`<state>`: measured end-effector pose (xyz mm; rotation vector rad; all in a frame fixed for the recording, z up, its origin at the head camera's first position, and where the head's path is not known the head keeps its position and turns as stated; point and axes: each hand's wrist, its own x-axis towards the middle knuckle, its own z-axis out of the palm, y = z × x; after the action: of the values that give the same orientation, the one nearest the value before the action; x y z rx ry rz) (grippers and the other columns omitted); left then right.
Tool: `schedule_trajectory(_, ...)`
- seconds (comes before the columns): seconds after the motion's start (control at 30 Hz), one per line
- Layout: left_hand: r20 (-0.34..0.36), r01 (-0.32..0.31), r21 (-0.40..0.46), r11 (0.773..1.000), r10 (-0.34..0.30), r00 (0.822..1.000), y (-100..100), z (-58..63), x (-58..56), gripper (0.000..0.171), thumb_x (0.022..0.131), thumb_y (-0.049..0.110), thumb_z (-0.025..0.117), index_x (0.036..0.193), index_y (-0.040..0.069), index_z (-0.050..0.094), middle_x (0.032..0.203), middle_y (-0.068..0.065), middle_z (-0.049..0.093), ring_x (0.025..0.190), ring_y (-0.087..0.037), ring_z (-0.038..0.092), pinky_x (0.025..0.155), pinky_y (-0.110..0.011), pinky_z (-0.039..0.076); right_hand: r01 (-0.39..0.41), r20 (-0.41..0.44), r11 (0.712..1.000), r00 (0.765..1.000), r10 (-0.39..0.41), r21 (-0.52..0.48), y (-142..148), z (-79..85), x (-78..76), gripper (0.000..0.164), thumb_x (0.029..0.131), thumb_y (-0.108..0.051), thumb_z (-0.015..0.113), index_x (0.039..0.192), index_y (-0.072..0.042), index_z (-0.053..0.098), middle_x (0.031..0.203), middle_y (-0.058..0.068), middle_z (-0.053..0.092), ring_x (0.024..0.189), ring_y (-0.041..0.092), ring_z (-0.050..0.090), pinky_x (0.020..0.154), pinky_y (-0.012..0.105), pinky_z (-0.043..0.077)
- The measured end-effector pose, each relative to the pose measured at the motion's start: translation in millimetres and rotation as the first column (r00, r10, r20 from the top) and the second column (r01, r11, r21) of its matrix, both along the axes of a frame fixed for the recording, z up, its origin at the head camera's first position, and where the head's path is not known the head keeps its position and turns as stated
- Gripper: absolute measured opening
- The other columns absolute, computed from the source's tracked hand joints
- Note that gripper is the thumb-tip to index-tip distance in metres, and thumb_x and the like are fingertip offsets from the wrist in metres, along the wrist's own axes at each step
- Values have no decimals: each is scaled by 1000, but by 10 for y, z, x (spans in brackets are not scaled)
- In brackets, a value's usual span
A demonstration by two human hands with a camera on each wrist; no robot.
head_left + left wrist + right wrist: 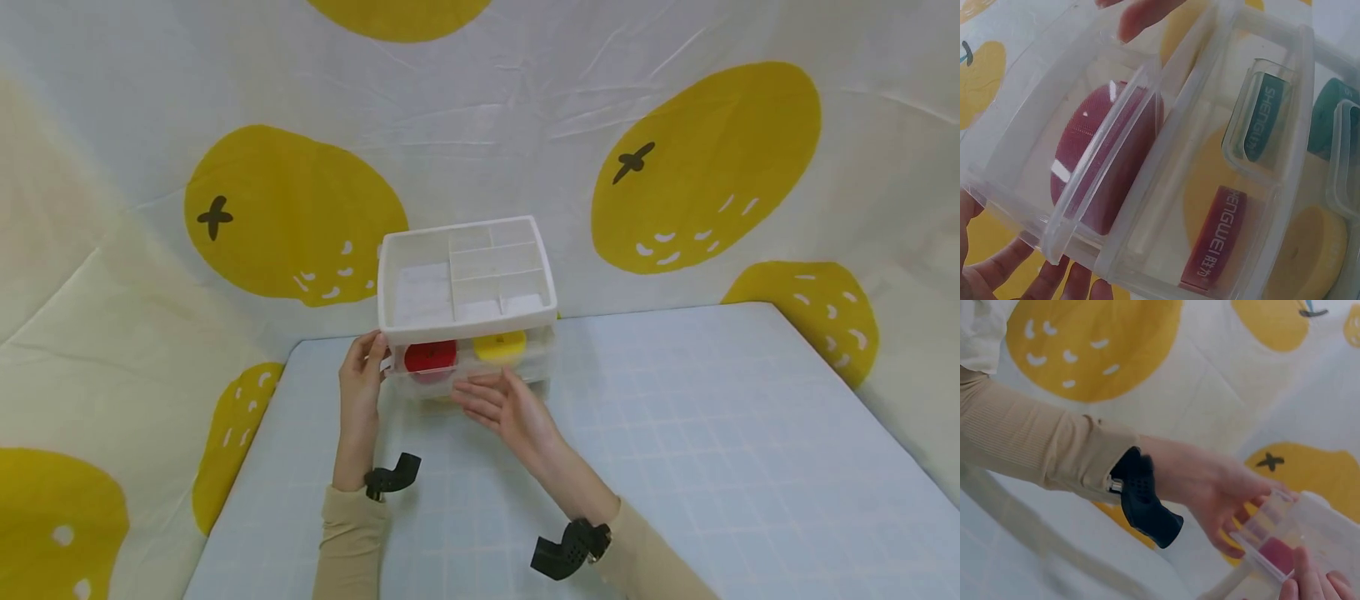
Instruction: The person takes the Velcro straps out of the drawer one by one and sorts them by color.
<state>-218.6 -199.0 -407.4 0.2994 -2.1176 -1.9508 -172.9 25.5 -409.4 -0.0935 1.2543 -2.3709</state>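
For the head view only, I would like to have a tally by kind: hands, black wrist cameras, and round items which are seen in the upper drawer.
Left hand and right hand: 2
Black wrist cameras: 2
Red round item and yellow round item: 2
Total: 6

Both wrist views are running dim — in the left, glare is spotting the clear plastic drawer (pixel 1099 156) toward ten o'clock.

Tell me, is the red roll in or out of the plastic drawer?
In: the left-wrist view shows the red roll lying within the clear walls of the drawer, partly seen through its front.
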Motion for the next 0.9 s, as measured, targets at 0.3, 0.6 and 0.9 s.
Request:
schedule_trajectory(0.3,-7,5,11,1000,-5,1000,-7,-5,5,53,89,55,57,128,19,54,125,-1,56,113,-18,54,103,-45,44,-36,-15,999,999,36,3,47,-12,116,58,106,-38,20,139,7,35,146,23,43,122,24,60,107,34,44)
schedule_trajectory(0.6,-20,13,18,1000,-13,1000,-4,0,0,52,90,53,57,128,17,54,125,-2,56,113,-19,54,103,-44,46,-78,-66,996,995,80,31,106,-22,200,61,106,-40,20,140,8,34,146,23,44,121,22,60,106,32,45)
schedule_trajectory(0.9,-1,10,2,1000,-10,1000,5,13,10,53,91,53,56,130,18,52,127,-2,55,114,-18,53,103,-43,46,-95,-58,994,993,98,54,154,-22,294,63,105,-43,24,141,8,33,143,18,49,120,20,61,105,30,46)
